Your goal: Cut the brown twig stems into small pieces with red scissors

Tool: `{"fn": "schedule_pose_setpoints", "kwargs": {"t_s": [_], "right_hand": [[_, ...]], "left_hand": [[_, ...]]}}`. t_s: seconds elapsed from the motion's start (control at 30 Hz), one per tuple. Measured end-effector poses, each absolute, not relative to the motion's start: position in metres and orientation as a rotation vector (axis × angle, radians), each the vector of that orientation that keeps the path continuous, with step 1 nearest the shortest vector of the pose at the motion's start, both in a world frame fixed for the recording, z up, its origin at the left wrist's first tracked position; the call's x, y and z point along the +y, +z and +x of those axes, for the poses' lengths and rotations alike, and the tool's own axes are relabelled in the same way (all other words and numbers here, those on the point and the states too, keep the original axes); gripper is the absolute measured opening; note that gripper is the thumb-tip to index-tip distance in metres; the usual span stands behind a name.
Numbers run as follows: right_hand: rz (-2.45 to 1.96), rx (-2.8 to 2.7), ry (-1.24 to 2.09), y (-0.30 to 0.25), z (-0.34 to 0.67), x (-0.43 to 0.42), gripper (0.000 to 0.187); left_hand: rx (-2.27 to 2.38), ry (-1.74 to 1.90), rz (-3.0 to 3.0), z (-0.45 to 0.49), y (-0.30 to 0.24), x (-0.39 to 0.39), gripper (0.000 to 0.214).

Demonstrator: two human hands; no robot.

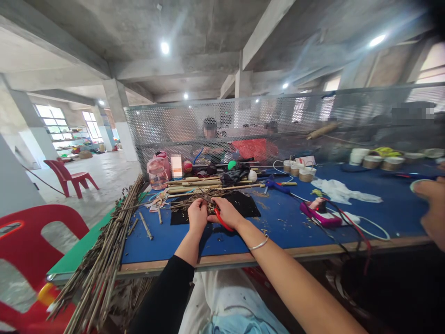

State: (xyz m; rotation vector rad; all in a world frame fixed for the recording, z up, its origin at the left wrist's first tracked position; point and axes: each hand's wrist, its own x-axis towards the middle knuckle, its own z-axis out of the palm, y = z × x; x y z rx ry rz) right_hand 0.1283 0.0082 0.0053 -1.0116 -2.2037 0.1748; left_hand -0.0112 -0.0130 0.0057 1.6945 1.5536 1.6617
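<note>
My right hand is closed around red-handled scissors, whose dark blades point up and left. Close beside it, my left hand is closed, its fingertips by the blades and a thin dry twig. Just beyond my hands lies a pile of cut twigs, partly on a black cloth. Long dry stalks lean in a bundle over the left end of the blue table. A few short stick pieces lie left of the cloth.
Behind the twigs stand a pink clear jug, bamboo sticks and a metal mesh screen. To the right are a blue glue gun, a purple power strip with cables, and white plastic. A co-worker's hand shows at the right edge.
</note>
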Motion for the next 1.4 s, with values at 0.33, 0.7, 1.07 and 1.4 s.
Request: {"fn": "schedule_pose_setpoints", "kwargs": {"t_s": [0.33, 0.7, 1.07, 1.4], "right_hand": [[-1.034, -2.181, 0.379, 0.007, 0.133, 0.003, 0.042], [-1.076, -2.115, 0.383, 0.007, 0.13, 0.003, 0.044], [-1.04, -2.151, 0.245, 0.003, 0.126, 0.007, 0.06], [-1.054, -2.139, 0.32, 0.007, 0.127, 0.004, 0.05]], "left_hand": [[1.675, 1.639, 1.956, -0.019, 0.006, -0.011, 0.023], [1.494, 1.703, 1.592, -0.011, 0.006, -0.012, 0.026], [1.51, 1.624, 1.594, -0.01, 0.006, -0.013, 0.025], [1.538, 1.678, 1.7, -0.009, 0.007, -0.015, 0.028]]}}
